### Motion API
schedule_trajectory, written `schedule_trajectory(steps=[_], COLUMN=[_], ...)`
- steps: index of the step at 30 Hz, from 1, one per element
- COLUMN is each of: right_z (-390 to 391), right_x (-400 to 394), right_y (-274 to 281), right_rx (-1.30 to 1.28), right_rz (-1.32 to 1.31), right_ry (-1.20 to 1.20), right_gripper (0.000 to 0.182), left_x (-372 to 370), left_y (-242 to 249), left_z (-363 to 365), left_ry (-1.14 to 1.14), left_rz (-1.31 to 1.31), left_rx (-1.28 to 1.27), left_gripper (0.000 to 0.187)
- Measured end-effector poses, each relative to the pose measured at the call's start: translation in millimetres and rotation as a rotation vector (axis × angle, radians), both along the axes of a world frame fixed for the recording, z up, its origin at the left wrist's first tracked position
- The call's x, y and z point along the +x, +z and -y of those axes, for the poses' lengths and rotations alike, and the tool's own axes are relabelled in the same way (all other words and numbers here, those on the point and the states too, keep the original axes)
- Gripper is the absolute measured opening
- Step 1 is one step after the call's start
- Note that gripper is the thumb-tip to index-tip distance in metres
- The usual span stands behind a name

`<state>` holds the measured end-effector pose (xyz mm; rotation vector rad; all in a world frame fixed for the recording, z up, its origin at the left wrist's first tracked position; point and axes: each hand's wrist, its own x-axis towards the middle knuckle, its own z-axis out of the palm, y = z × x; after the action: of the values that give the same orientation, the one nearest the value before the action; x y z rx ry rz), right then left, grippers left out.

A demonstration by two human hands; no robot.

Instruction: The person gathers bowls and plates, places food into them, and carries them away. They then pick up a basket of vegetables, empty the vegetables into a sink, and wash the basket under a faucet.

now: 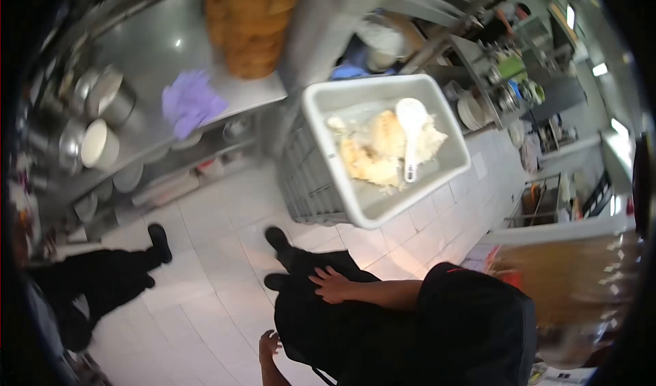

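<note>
My right hand (331, 285) hangs in front of my black clothing with its fingers spread and nothing in it. Lower down, my left hand (270, 343) is beside the clothing, fingers loosely bent and apart, also holding nothing. Beyond the right hand, apart from it, stands a pale grey tub (324, 105). Inside it lies cooked food that looks like rice (372, 164), partly browned, in clumps. A white rice paddle (411, 129) rests on this food. Neither hand touches the tub or paddle.
A grey slatted crate (307, 174) is under the tub. The steel counter (147, 34) carries a purple cloth (191, 102), an orange-brown stack (254, 27) and metal pots (113, 99). A person in black (89, 276) stands at left on the tiled floor (205, 263). Loaded shelves (506, 116) stand at right.
</note>
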<state>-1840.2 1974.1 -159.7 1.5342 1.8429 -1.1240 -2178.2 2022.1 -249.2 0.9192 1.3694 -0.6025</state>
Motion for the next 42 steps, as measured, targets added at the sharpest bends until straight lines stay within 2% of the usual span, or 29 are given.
schedule_trajectory(steps=[2,4,6,8,12,14,15,17,18,19,20,23,24,26,27,28,30,31,32,33,34,35,36,37,38,39,40,41,42], right_z=[26.3,57.9,110.4,166.9,269.9,320.4,347.7,389.0,405.1,424.8,438.3,461.6,469.7,493.8,507.6,522.9,561.3,585.3,614.9,645.8,678.5,711.9,748.5,763.1,778.0,790.0,789.4,796.0,800.6], right_x=[36.2,63.4,90.8,115.4,151.7,181.1,200.4,230.6,254.0,274.4,304.0,398.7,429.5,491.9,518.3,541.1,585.0,605.6,624.9,636.3,641.4,638.9,629.1,612.3,598.3,581.6,569.7,554.1,539.2], right_y=[22.4,14.6,-1.6,-7.5,-28.6,-41.6,-48.2,-52.5,-45.8,-65.0,-60.2,-11.0,0.8,23.3,33.2,44.0,58.2,50.2,32.4,12.0,-11.0,-43.1,-91.7,-80.5,-77.0,-73.7,-45.9,-43.6,-48.5], right_rx=[-0.02,-0.228,-0.341,-0.338,-0.261,-0.059,-0.04,0.244,0.261,0.365,0.452,0.602,0.695,0.876,0.958,0.968,0.998,0.995,0.991,0.979,0.961,1.015,0.987,0.852,0.701,0.553,0.362,0.287,0.232], right_rz=[-0.023,-0.085,-0.108,-0.189,-0.22,-0.274,-0.286,-0.271,-0.223,-0.182,-0.211,-0.148,-0.196,-0.248,-0.253,-0.252,-0.219,-0.201,-0.184,-0.037,0.114,0.39,0.353,0.097,-0.104,-0.237,-0.197,-0.254,-0.288], right_ry=[-0.065,-0.392,-0.577,-0.686,-0.984,-1.19,-1.213,-1.52,-1.61,-1.708,-1.745,-1.888,-1.946,-1.991,-1.985,-1.995,-2.12,-2.163,-2.207,-2.214,-2.212,-2.1,-2.271,-2.629,-2.87,-3.023,-3.042,-3.055,-3.047], right_gripper=[0.045,0.048,0.052,0.058,0.056,0.049,0.049,0.039,0.038,0.037,0.038,0.04,0.038,0.034,0.032,0.032,0.032,0.034,0.035,0.036,0.037,0.034,0.033,0.034,0.037,0.038,0.035,0.033,0.029], left_x=[0.9,15.7,29.2,77.5,198.5,263.4,300.1,356.1,404.2,446.5,480.0,571.4,590.8,622.1,628.7,637.9,670.2,689.2,708.9,728.0,748.0,770.7,799.9,828.7,867.9,911.0,945.8,989.7,1042.1], left_y=[7.1,8.4,-22.3,-12.2,14.1,13.7,9.3,22.3,45.7,71.0,87.1,124.3,127.4,125.5,94.5,80.1,60.5,51.5,44.3,36.6,23.0,8.3,0.6,15.8,3.9,-9.3,-26.4,-38.7,-8.0], left_z=[-19.5,-32.4,-37.1,-32.0,8.0,34.6,47.9,69.5,88.1,107.1,123.7,164.5,173.9,185.6,183.9,179.8,178.3,184.0,189.2,193.6,196.5,200.6,210.9,230.1,239.3,248.4,256.5,279.0,318.1], left_ry=[-0.118,-0.098,-0.112,-0.191,-0.569,-0.721,-0.794,-0.903,-0.902,-0.903,-0.936,-0.873,-0.894,-1.096,-1.146,-1.159,-1.037,-1.048,-1.094,-1.135,-1.143,-1.105,-1.067,-1.104,-1.116,-1.539,-1.926,-1.565,-1.368], left_rz=[-0.06,-0.018,0.133,0.177,0.126,0.2,0.22,0.223,0.23,0.238,0.243,0.367,0.374,0.34,0.266,0.265,0.086,0.09,0.064,0.037,0.044,-0.002,-0.044,-0.02,-0.011,0.409,0.861,0.492,0.317], left_rx=[0.011,0.098,0.041,0.08,0.07,0.164,0.151,0.142,0.117,0.09,0.102,-0.143,-0.138,-0.171,-0.055,-0.05,-0.124,-0.122,0.009,0.139,0.137,0.078,0.018,0.094,0.085,0.097,0.098,0.09,0.156], left_gripper=[0.042,0.043,0.045,0.048,0.048,0.043,0.047,0.05,0.056,0.063,0.063,0.09,0.09,0.099,0.101,0.101,0.092,0.092,0.08,0.068,0.068,0.06,0.052,0.04,0.04,0.036,0.033,0.036,0.034])
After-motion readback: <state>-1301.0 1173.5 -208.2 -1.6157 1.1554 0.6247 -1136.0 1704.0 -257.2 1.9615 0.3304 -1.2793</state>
